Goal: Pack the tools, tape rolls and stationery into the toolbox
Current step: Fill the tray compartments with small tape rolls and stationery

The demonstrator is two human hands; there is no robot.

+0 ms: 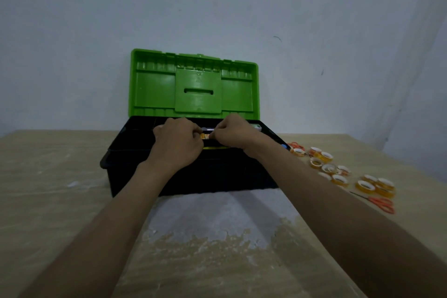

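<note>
Centrally, left hand point(177, 143) & right hand point(233, 133) had fingers curled, both pinching a small orange thing point(205, 137) btwn them; prob. a tape roll, too hidden to be sure. It sat just over the toolbox point(193, 176) opening, mid-frame, green lid point(198, 87) up behind. Best seat it flat w/ both hands, then release. More tape rolls point(329, 168) & scissors point(382, 203) lay at frame right on the table point(60, 176).
</note>
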